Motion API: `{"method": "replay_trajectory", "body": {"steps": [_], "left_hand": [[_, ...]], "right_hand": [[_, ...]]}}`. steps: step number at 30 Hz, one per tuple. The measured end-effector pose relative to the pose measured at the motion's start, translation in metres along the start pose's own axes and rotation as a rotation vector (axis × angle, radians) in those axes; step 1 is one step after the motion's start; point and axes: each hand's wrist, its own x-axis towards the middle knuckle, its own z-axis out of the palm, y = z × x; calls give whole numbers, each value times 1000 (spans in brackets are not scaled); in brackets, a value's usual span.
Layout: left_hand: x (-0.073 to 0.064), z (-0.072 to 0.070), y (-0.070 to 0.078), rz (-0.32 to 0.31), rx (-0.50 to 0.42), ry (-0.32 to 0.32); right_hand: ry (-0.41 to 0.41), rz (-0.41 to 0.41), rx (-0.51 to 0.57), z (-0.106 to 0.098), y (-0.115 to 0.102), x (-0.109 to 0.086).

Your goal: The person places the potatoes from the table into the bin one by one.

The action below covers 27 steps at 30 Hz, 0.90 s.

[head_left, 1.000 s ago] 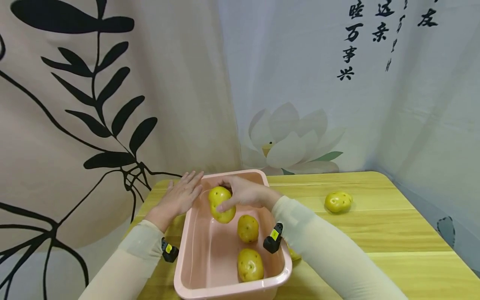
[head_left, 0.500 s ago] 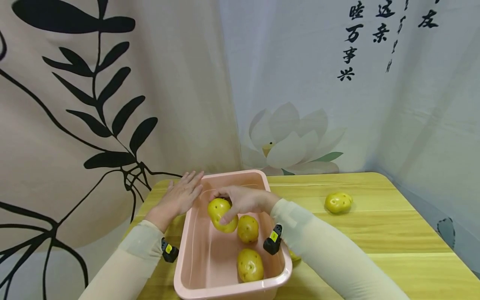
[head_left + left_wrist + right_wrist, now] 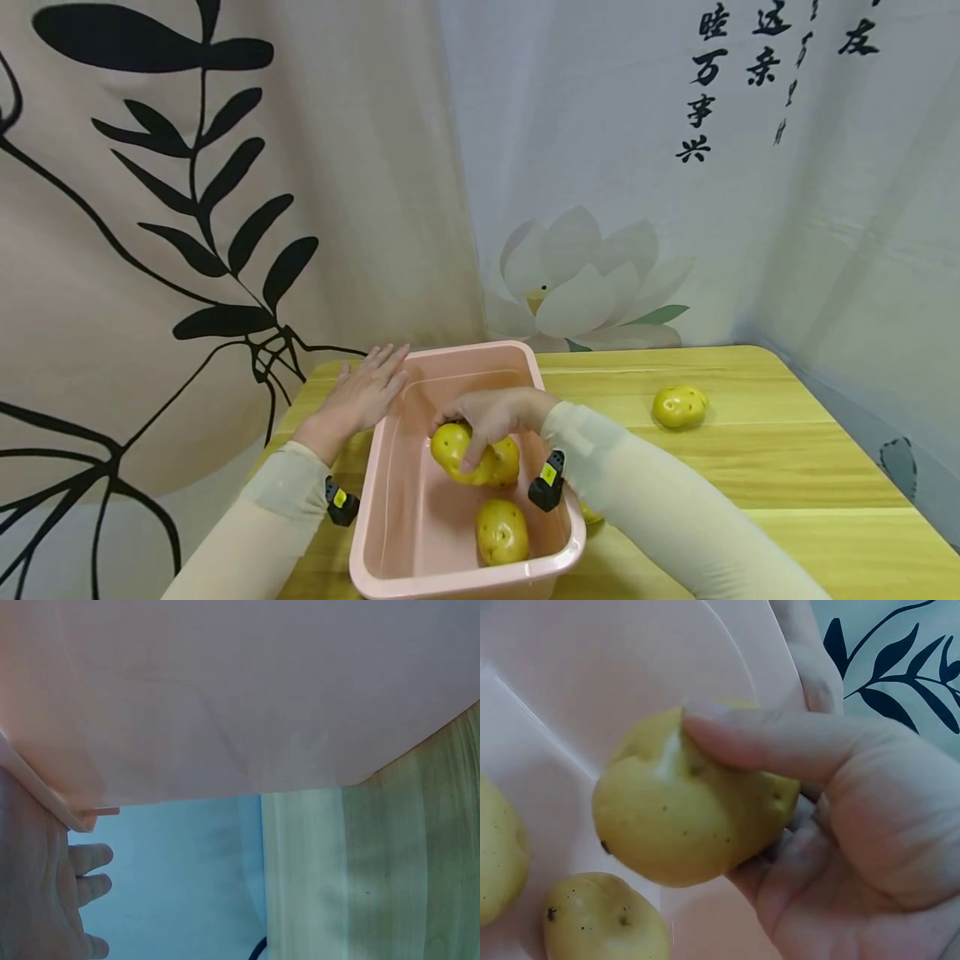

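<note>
My right hand (image 3: 491, 419) grips a yellow potato (image 3: 452, 448) inside the pink plastic basin (image 3: 420, 533), thumb on one side and fingers curled behind it. The same held potato (image 3: 697, 810) fills the middle of the right wrist view. Just right of it in the head view, a second potato (image 3: 506, 460) is partly covered. A third potato (image 3: 502, 533) lies nearer the basin's front wall. With fingers straight, my left hand (image 3: 367, 396) rests on the basin's left rim at the back. In the left wrist view, that hand (image 3: 37, 877) shows beside the basin's outer wall (image 3: 225, 697).
Another potato (image 3: 680, 407) lies on the wooden table (image 3: 750, 467) to the right. One more potato (image 3: 591, 512) peeks out beside the basin's right wall, mostly hidden by the right forearm. A printed curtain (image 3: 375, 167) hangs behind the table.
My right hand has moved the gripped potato toward me, lower in the basin, and slightly right, now overlapping the second potato in the head view. The left hand stays on the rim.
</note>
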Motion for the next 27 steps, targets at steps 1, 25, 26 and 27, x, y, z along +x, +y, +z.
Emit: {"method": "replay_trajectory", "body": {"steps": [1, 25, 26, 27], "left_hand": [[0, 0, 0, -2, -3, 1], [-1, 2, 1, -10, -22, 8], [-1, 2, 1, -10, -21, 8], [-1, 2, 1, -9, -21, 9]], "right_hand": [[-7, 6, -3, 0, 0, 0], [-224, 38, 55, 5, 1, 2], [-223, 35, 63, 5, 1, 2], [-219, 31, 73, 6, 1, 2]]}}
